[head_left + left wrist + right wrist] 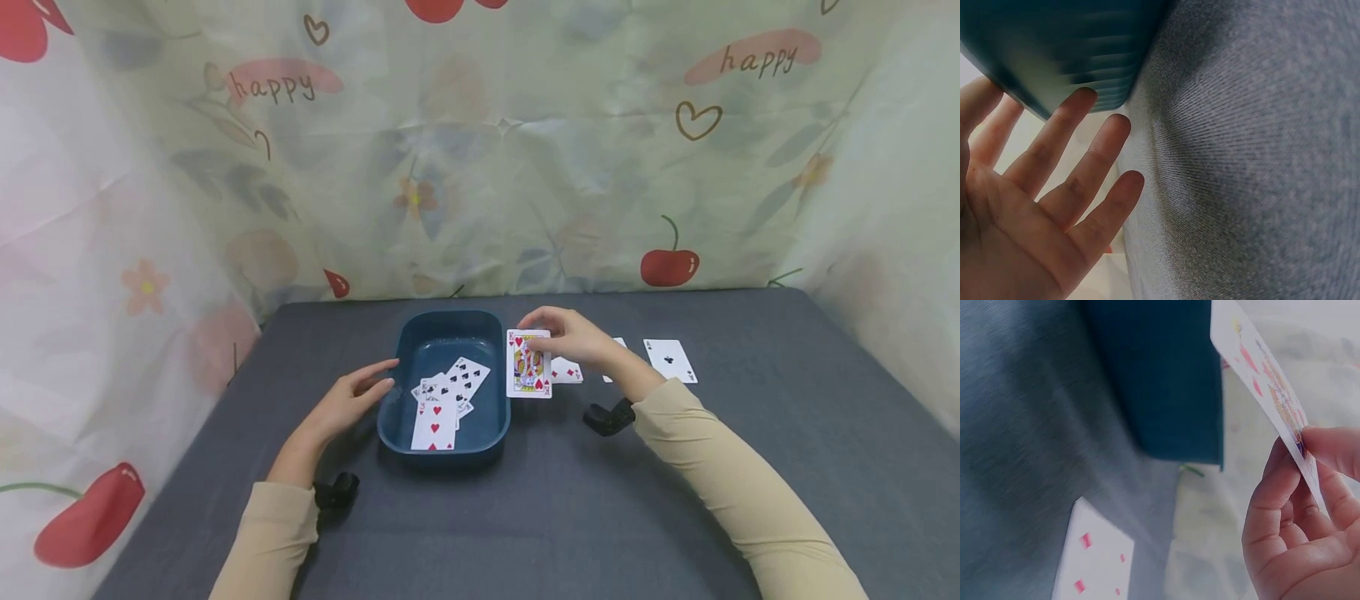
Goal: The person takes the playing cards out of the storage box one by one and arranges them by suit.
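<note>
My right hand (573, 337) pinches a king of hearts playing card (528, 367) between thumb and fingers. The card is face up beside the right rim of a dark blue tub (387, 429). In the right wrist view the thumb (1335, 450) presses the card's face, with curled fingers behind it. Fingers extended and spread, my left hand (1041, 194) is at the tub's left side, fingertips near or touching the rim. Inside the tub lie several overlapping cards, among them a hearts card (435, 427) and a spades card (467, 377).
On the dark grey tablecloth (540, 517), a diamonds card (1094, 556) lies right of the tub, partly behind the king. Farther right are a card (619, 342) mostly hidden by the right arm and an ace of clubs (670, 362). A patterned curtain (495, 167) hangs behind the table.
</note>
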`<state>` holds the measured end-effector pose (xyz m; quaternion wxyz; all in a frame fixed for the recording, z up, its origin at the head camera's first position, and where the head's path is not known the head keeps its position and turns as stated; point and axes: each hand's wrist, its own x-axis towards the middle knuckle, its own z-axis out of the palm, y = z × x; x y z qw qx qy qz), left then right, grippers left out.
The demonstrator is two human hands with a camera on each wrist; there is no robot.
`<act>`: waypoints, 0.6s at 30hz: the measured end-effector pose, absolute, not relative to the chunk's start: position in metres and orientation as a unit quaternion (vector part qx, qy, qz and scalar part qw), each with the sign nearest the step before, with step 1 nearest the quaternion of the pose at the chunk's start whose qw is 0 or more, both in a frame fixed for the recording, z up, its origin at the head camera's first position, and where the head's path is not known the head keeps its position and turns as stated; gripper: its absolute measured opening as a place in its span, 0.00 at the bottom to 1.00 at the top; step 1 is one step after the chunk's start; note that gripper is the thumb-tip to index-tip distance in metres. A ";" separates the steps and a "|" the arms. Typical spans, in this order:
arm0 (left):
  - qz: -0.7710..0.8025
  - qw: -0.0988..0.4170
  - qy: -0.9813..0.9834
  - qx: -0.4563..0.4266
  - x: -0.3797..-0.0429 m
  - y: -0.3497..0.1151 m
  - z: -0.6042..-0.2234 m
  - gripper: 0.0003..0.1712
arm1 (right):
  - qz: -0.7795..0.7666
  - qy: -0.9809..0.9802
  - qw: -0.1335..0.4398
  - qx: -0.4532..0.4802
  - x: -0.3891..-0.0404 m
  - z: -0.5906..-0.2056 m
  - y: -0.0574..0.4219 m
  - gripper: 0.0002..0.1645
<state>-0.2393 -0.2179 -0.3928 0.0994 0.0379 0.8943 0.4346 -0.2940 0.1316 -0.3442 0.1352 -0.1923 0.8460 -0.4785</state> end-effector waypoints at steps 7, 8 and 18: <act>0.439 0.103 0.892 0.042 -0.239 -0.219 -0.393 0.30 | -0.483 0.843 0.136 -0.195 -0.291 -0.361 0.155 0.20; 0.438 0.102 0.892 0.042 -0.239 -0.219 -0.393 0.30 | -0.480 0.844 0.138 -0.195 -0.291 -0.364 0.157 0.20; 0.439 0.105 0.891 0.045 -0.239 -0.220 -0.392 0.30 | -0.468 0.844 0.173 -0.196 -0.291 -0.389 0.178 0.20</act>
